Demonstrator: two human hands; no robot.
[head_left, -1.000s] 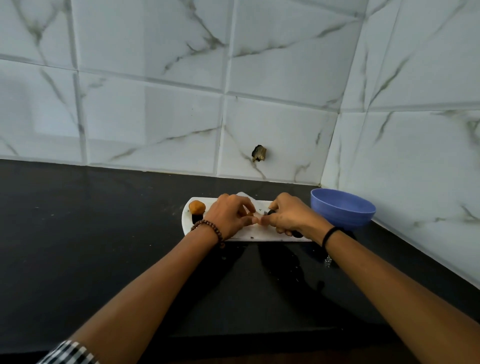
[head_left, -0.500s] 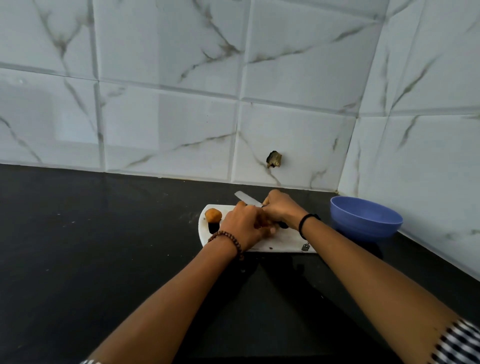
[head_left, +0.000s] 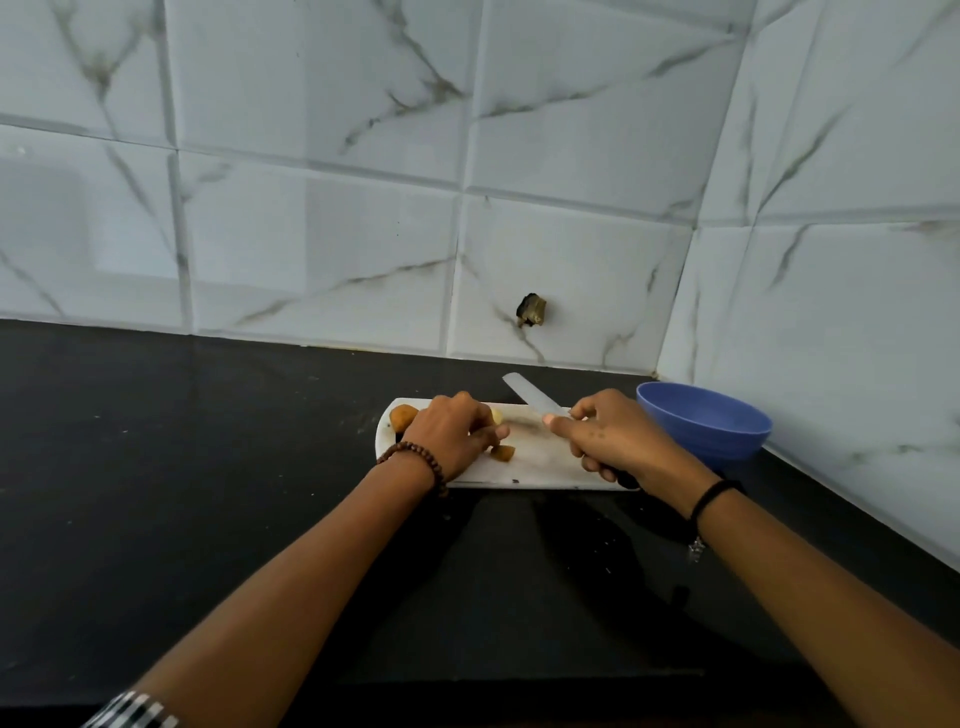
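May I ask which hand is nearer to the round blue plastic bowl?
Right. The right hand, gripping a white-bladed knife, is just left of the round blue plastic bowl; the left hand lies farther left, holding a pale food piece on the white cutting board.

the dark handle of the steel-bladed kitchen knife (head_left: 530, 393) was almost wholly buried in the right hand (head_left: 615, 441). the left hand (head_left: 452, 434) covered most of the pale yellow food piece (head_left: 497, 415), possibly potato. the small dark lump (head_left: 531, 310) on the marble wall tile (head_left: 571, 270) was too small to identify. the checked sleeve (head_left: 132, 713) ran off the bottom edge.
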